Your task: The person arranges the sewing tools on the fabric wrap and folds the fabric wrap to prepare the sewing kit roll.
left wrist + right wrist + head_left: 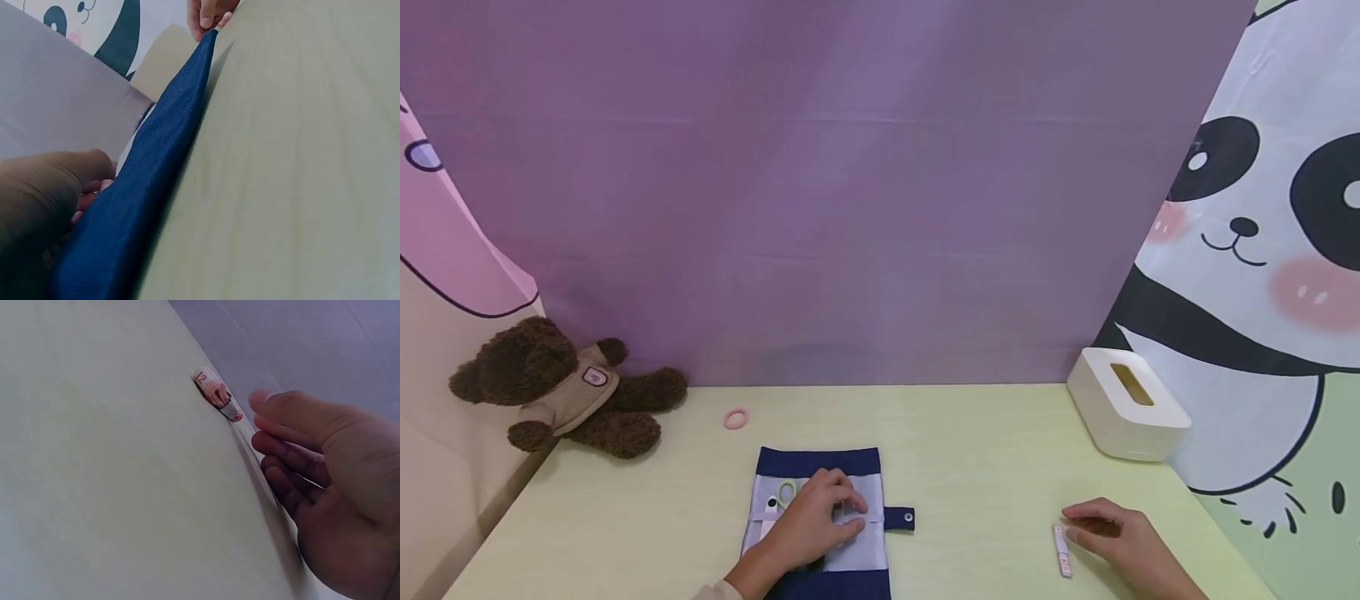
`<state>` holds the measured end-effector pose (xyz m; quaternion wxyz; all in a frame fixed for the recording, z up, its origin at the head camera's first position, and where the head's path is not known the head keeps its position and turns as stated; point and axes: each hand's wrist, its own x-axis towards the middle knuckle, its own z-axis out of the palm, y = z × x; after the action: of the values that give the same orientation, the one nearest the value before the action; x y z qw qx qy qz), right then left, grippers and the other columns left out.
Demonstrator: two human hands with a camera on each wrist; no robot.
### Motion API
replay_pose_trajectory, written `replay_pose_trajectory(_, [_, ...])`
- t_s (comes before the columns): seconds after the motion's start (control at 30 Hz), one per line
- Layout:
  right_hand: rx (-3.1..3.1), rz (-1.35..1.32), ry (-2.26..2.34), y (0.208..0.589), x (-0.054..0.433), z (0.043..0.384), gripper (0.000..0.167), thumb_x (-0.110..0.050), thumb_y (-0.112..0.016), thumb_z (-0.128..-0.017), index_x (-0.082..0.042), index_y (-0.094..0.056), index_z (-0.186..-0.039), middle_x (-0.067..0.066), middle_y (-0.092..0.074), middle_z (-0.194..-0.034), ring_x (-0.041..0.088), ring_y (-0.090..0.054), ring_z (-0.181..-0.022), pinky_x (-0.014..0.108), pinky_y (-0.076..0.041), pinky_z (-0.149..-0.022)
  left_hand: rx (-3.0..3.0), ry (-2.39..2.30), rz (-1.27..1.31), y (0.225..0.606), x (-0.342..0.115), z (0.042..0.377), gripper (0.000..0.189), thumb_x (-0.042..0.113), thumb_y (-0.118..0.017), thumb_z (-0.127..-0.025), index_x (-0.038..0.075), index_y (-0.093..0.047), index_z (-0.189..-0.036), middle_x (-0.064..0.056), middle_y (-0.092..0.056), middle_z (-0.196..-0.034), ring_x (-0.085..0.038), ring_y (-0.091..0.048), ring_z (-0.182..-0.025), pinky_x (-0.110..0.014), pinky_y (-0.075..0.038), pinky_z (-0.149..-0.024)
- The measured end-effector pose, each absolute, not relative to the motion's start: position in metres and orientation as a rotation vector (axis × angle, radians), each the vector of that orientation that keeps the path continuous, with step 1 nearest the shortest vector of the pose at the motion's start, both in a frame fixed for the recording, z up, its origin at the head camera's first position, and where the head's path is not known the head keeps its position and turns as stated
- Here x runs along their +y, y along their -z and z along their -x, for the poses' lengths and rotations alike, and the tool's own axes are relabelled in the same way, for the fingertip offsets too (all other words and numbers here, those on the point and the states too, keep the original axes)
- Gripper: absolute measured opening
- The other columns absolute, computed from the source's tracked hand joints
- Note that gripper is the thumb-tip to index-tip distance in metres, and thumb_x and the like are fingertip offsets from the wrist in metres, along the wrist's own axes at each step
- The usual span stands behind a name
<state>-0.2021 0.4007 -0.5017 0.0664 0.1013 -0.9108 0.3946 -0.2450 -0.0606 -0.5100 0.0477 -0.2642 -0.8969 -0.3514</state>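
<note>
A navy sewing pouch (857,587) with a pale grey lining lies unfolded on the table, its snap strap (899,518) pointing right. Green-handled scissors (787,493) and a white tool with a black dot (771,514) sit in its left part. My left hand (816,512) is over the pouch's middle, fingers bent and thumb apart from them, covering part of the contents. In the left wrist view a small striped whitish piece (107,184) shows by its fingers. To the right, a folded tape measure (1062,550) with red numbers lies beside my right hand (1116,537), whose fingers are loosely bent.
A pink ring (736,419) lies behind the pouch to the left. A brown teddy bear (580,392) leans at the back left corner. At the back right stands a white tissue box (1131,433). A purple cloth (865,208) hangs along the table's far edge.
</note>
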Motion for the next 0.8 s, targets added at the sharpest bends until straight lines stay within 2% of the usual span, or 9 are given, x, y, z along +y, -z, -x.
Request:
replay_pose_trajectory(0.2, [-2.782, -0.276, -1.108, 0.5, 0.394, 0.203, 0.02, -0.02, -0.082, -0.088, -0.015, -0.078, -0.106, -0.009, -0.072, -0.102, -0.008, -0.06, -0.09, 0.011, -0.05, -0.078, -2.748, 1.004, 0.795, 0.511, -0.061, 0.245, 0.006, 0.027, -0.083, -0.087, 0.028, -0.08, -0.093, 0.017, -0.057, -0.094, -0.003, -0.046, -0.095, -0.027, -0.047, -0.086])
replay_pose_trajectory(0.3, [-2.761, -0.325, -1.095, 0.502, 0.393, 0.204, 0.016, -0.019, -0.082, -0.087, -0.016, -0.079, -0.103, -0.008, -0.071, -0.1, -0.007, -0.06, -0.089, 0.01, -0.049, -0.077, -2.733, 1.01, 0.806, 0.51, -0.061, 0.243, 0.008, 0.024, -0.084, -0.086, 0.028, -0.08, -0.092, 0.016, -0.058, -0.093, -0.004, -0.046, -0.094, -0.028, -0.047, -0.085])
replay_pose_trajectory(0.47, [-2.736, -0.407, -1.093, 0.506, 0.394, 0.205, 0.011, -0.012, -0.081, -0.087, -0.016, -0.078, -0.097, -0.008, -0.069, -0.096, -0.006, -0.059, -0.088, 0.01, -0.048, -0.076, -2.74, 1.005, 0.8, 0.509, -0.06, 0.242, 0.007, 0.024, -0.084, -0.086, 0.027, -0.08, -0.091, 0.015, -0.058, -0.093, -0.004, -0.046, -0.094, -0.028, -0.047, -0.084])
replay_pose_trajectory(0.6, [-2.785, -0.325, -1.128, 0.504, 0.393, 0.205, 0.009, -0.014, -0.08, -0.089, -0.015, -0.075, -0.096, -0.011, -0.07, -0.091, -0.006, -0.06, -0.084, 0.013, -0.049, -0.074, -2.763, 0.987, 0.785, 0.511, -0.059, 0.244, 0.004, 0.026, -0.082, -0.087, 0.027, -0.079, -0.09, 0.016, -0.058, -0.094, -0.003, -0.046, -0.094, -0.026, -0.047, -0.084])
replay_pose_trajectory(0.8, [-2.725, -0.308, -1.279, 0.494, 0.385, 0.207, 0.01, -0.009, -0.077, -0.091, -0.005, -0.071, -0.099, -0.006, -0.072, -0.087, -0.001, -0.066, -0.079, 0.016, -0.054, -0.072, -2.751, 0.977, 0.784, 0.511, -0.058, 0.244, 0.003, 0.026, -0.08, -0.088, 0.026, -0.077, -0.089, 0.016, -0.058, -0.093, -0.002, -0.045, -0.092, -0.025, -0.045, -0.082])
